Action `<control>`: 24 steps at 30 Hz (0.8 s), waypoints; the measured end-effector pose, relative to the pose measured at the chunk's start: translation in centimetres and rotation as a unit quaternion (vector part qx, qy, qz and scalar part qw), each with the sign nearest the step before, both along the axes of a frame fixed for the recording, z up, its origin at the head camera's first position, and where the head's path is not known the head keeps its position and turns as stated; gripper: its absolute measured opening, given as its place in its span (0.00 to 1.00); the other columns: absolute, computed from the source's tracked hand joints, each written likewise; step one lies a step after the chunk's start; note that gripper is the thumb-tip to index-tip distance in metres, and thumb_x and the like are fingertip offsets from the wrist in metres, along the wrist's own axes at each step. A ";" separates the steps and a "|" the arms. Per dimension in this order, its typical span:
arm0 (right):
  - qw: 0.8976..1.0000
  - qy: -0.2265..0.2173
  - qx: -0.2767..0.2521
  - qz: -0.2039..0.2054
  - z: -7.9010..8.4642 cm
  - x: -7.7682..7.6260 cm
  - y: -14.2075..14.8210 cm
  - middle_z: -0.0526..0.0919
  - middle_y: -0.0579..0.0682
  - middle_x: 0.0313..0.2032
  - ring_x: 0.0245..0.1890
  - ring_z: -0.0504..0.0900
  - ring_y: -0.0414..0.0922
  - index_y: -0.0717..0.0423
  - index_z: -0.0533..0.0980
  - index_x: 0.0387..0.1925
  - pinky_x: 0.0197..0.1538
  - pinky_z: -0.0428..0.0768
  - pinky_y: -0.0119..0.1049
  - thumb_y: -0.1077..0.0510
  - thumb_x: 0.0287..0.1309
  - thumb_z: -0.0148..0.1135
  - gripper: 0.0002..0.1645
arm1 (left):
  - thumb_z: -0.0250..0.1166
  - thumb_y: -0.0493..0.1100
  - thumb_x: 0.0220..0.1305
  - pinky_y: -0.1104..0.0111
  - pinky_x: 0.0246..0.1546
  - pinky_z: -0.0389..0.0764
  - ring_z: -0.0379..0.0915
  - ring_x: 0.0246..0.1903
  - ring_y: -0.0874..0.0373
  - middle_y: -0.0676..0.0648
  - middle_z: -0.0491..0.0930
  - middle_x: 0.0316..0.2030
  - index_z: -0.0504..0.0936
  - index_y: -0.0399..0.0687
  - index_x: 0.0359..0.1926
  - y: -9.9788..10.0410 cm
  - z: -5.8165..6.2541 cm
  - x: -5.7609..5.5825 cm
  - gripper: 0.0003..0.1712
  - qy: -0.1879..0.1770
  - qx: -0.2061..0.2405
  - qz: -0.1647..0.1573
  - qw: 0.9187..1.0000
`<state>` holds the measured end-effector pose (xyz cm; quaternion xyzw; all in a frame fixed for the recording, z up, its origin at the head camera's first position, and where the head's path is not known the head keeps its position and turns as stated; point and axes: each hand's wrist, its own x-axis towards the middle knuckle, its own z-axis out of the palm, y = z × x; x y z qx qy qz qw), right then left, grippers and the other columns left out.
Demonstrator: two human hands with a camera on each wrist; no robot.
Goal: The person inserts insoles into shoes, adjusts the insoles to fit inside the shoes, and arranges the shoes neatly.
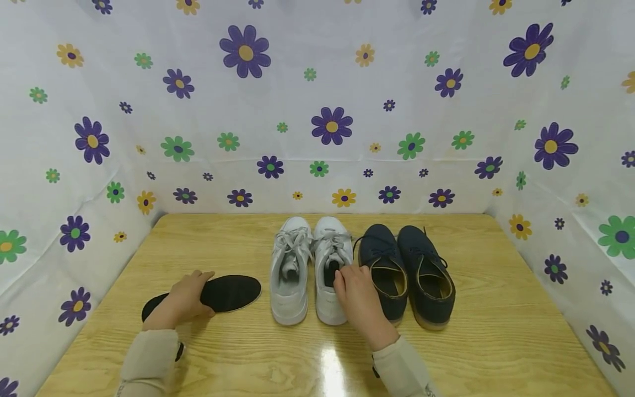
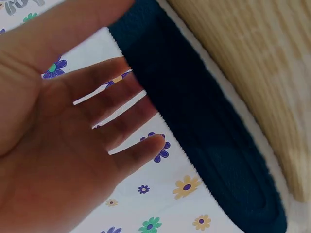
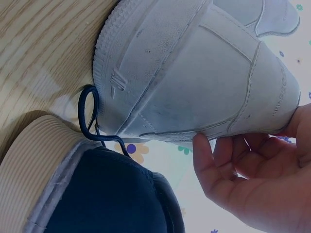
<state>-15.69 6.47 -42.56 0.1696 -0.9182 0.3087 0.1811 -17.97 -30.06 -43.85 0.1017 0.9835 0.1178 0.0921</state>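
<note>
A black insole [image 1: 231,293] lies crosswise at the left. My left hand [image 1: 183,300] holds it across its width, thumb on one edge and fingertips at the other. The left wrist view shows the same insole [image 2: 199,111] with a pale rim, on edge. A pair of white lace-up sneakers stands in the middle: the left sneaker [image 1: 289,275] and the right sneaker [image 1: 327,303]. My right hand [image 1: 359,295] grips the right sneaker's collar near the heel, fingers curled; the thumb tip is hidden. Something dark shows inside that sneaker; the left one looks grey inside.
Two navy lace-up shoes, the left [image 1: 379,248] and the right [image 1: 426,275], stand just right of the sneakers, close to my right hand. All rest on a wooden table [image 1: 471,358]. A flowered white cloth [image 1: 317,82] encloses the back and sides.
</note>
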 end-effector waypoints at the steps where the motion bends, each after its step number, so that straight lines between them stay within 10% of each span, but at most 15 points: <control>1: 1.000 0.000 0.000 0.000 0.0 0.0 0.0 0.70 0.49 0.24 0.29 0.62 0.46 0.57 0.72 0.23 0.33 0.64 0.37 0.62 0.67 0.53 0.15 | 0.79 0.41 0.43 0.36 0.47 0.68 0.64 0.53 0.24 0.23 0.65 0.55 0.65 0.26 0.63 0.0 0.0 0.0 0.49 0.006 0.000 0.002 1.000; 13: 1.000 0.010 -0.002 0.004 -0.3 0.1 0.0 0.70 0.48 0.23 0.29 0.61 0.46 0.57 0.72 0.22 0.32 0.64 0.36 0.62 0.67 0.54 0.15 | 0.70 0.32 0.53 0.53 0.31 0.71 0.70 0.30 0.48 0.46 0.72 0.28 0.77 0.38 0.33 -0.3 0.4 -0.1 0.09 0.066 0.018 -0.019 0.997; 19: 1.000 0.008 -0.002 -0.001 -0.1 0.1 0.0 0.70 0.49 0.24 0.29 0.62 0.46 0.57 0.72 0.23 0.31 0.65 0.36 0.62 0.67 0.54 0.14 | 0.66 0.29 0.58 0.64 0.26 0.65 0.61 0.22 0.59 0.53 0.69 0.22 0.72 0.46 0.26 0.0 2.3 -0.1 0.12 0.092 0.076 -0.052 0.991; 24: 1.000 0.009 -0.003 -0.001 0.0 0.1 0.0 0.70 0.49 0.24 0.29 0.61 0.46 0.57 0.72 0.23 0.31 0.65 0.36 0.62 0.67 0.54 0.14 | 0.66 0.27 0.57 0.62 0.27 0.72 0.69 0.24 0.59 0.50 0.77 0.26 0.77 0.44 0.30 1.8 5.1 0.0 0.09 0.183 0.115 -0.061 0.974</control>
